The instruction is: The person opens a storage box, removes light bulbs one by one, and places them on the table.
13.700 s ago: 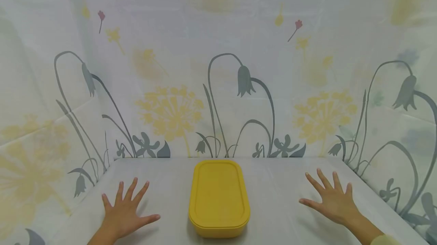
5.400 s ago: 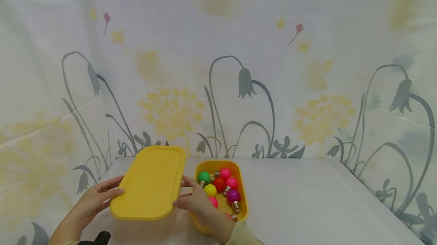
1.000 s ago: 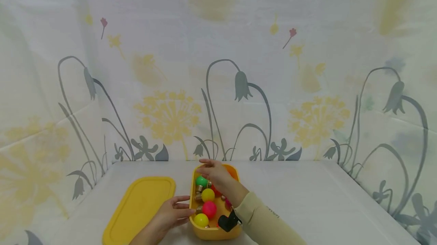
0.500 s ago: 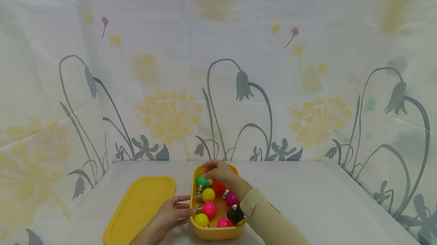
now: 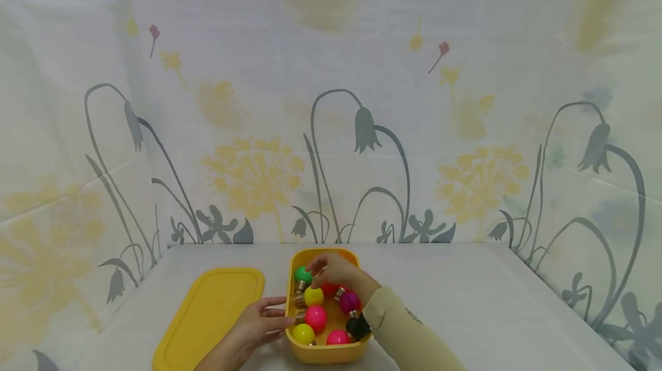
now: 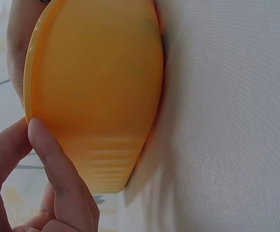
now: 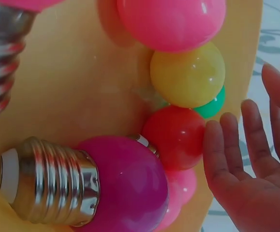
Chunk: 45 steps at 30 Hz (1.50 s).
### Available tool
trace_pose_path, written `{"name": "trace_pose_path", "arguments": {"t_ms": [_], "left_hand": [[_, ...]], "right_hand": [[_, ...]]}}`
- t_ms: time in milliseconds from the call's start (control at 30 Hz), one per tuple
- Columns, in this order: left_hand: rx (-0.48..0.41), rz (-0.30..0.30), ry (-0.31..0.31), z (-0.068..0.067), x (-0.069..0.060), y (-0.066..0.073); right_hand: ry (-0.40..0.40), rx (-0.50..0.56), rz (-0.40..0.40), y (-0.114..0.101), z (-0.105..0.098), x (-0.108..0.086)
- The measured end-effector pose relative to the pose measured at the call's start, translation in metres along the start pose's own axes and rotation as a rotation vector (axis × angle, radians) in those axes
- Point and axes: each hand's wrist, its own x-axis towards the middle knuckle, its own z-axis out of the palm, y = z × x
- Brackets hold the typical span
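The tub (image 5: 331, 355) stands on the table (image 5: 465, 302), with the bulbs (image 5: 316, 319) loose inside it; the left hand (image 5: 256, 325) pinches its left rim, thumb over the edge and a finger on the outer wall; the right hand (image 5: 337, 272) hangs over the far half with loosely bent fingers and, as far as shows, grasps nothing; its nearest finger lies close by the red bulb (image 7: 174, 140); whether they touch I cannot tell. The likeliest trouble is rolling; the round bulbs lie crowded, so a fingertip pushing one could set its neighbours knocking; the black fitting (image 5: 358, 327) by the right sleeve (image 5: 408, 325) sits low near the purple bulb (image 5: 350, 301) and might nudge it; too slack a left pinch could let the tub slide. As for edges, the tub's walls limit sideways reach, and the right forearm crosses the right rim; the lid (image 5: 207, 313) takes up the left side; the wider room is to the right, while the curtain (image 5: 331, 130) bounds the far side.
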Motion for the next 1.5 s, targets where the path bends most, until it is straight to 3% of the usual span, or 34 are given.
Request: {"name": "trace_pose_path", "arguments": {"t_ms": [367,1033,1367,1500], "left_hand": [[0.0,0.004,-0.004,-0.001,0.001,-0.002],[-0.016,0.012,0.001,0.002,-0.001,-0.002],[-0.025,0.024,0.002,0.001,0.0,-0.007],[-0.029,0.037,-0.004,0.0,0.0,-0.009]], "right_hand": [[-0.131,-0.156,0.077,-0.002,0.002,-0.004],[-0.107,-0.262,0.088,0.002,0.006,-0.007],[-0.101,-0.218,0.116,-0.002,-0.002,-0.011],[-0.106,-0.225,0.085,-0.006,-0.006,-0.011]]}}
